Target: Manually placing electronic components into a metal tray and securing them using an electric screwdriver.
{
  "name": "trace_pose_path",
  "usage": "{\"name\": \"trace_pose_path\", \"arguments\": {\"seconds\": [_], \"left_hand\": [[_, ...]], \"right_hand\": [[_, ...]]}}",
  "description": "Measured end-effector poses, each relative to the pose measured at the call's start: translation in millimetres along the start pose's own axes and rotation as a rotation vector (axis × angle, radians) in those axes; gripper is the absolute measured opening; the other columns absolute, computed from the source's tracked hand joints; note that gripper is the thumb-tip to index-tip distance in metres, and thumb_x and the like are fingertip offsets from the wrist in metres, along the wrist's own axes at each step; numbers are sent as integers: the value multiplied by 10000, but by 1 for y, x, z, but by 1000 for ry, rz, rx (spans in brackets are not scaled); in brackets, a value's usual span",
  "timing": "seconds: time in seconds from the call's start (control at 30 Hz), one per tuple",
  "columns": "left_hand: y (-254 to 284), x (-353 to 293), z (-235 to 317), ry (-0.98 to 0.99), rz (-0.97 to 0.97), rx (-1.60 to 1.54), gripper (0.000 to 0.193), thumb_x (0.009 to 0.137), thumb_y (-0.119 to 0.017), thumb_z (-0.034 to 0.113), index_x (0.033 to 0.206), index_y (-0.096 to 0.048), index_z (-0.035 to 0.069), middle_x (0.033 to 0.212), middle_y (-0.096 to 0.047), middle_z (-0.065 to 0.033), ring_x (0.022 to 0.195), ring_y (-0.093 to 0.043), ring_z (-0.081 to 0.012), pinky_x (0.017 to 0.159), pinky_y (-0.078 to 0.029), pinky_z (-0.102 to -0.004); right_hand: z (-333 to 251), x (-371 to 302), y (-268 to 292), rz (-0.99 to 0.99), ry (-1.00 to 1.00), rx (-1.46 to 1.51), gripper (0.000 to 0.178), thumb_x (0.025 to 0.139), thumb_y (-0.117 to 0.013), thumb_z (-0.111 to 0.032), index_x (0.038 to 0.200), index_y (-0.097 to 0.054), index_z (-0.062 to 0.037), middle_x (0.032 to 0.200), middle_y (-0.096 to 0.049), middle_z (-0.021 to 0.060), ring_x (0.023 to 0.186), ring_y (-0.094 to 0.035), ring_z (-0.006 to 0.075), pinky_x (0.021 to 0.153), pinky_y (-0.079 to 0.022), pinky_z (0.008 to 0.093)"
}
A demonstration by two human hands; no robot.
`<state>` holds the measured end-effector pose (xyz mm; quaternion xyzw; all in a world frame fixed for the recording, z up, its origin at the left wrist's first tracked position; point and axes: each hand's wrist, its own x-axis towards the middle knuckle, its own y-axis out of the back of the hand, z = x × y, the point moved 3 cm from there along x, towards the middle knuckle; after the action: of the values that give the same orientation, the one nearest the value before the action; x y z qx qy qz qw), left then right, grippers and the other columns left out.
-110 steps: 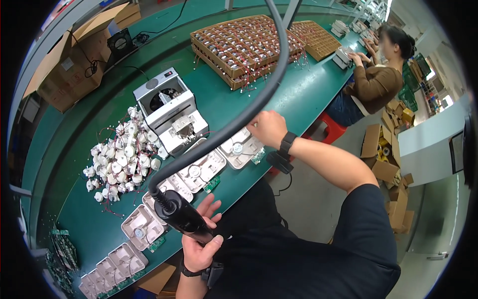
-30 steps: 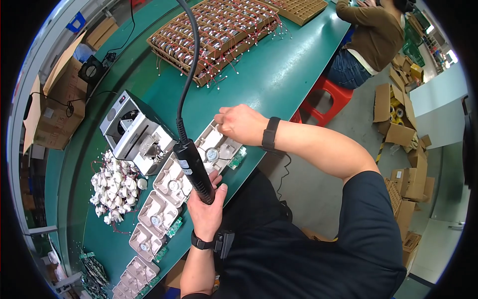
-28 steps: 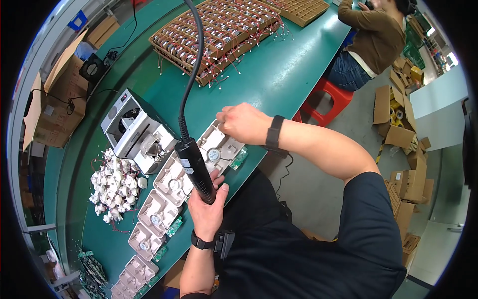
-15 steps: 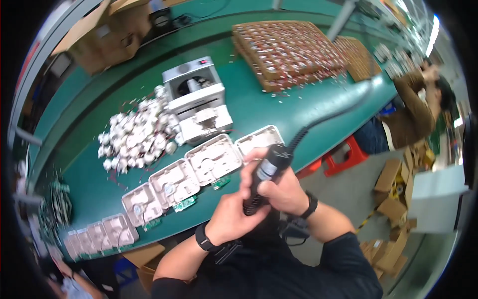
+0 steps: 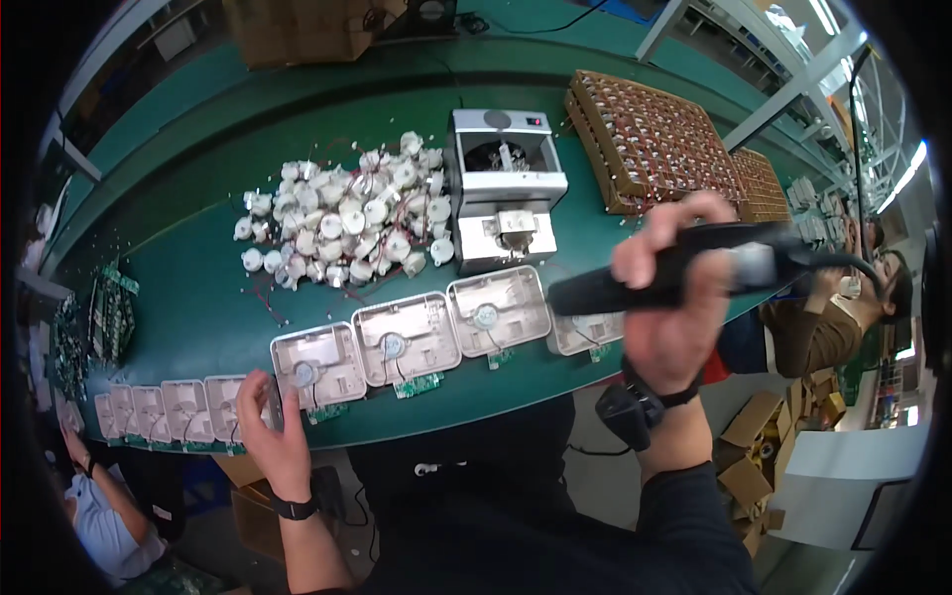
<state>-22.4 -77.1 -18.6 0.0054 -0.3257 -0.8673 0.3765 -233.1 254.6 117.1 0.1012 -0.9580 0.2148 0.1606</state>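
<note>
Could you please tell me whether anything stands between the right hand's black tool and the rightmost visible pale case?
Nothing visible does: the black tool in the right hand partly hides the pale case.

A factory assembly line: long green workbench point(image 5: 188, 332), row of plastic housings point(image 5: 409, 325), circuit boards point(image 5: 417, 385), co-worker point(image 5: 821, 342).

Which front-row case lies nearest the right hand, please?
The row's rightmost case, partly hidden by the black tool in the right hand; others lie farther left.
</note>
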Motion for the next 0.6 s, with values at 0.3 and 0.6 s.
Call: {"name": "trace_pose_path", "arguments": {"seconds": [0.3,0.6], "left_hand": [[2,-10,11,-3,47,129,332,917,-684,56,1231,-603,-13,1161,-655,-144,949,-627,-241,819,-506,-333],[12,-86,-27,-13,84,-155,112,964,-627,64,1048,-646,-7,921,-664,-48,771,-575,-104,719,-468,-246]], "right_hand": [[14,57,-19,-47,211,-239,158,966,-623,-146,1058,-543,-45,797,-582,80,572,-545,160,555,-466,301],[41,70,-18,-33,86,-265,129,955,-607,-115,1030,-532,-41,780,-593,79,557,-555,159,559,-476,305]]}}
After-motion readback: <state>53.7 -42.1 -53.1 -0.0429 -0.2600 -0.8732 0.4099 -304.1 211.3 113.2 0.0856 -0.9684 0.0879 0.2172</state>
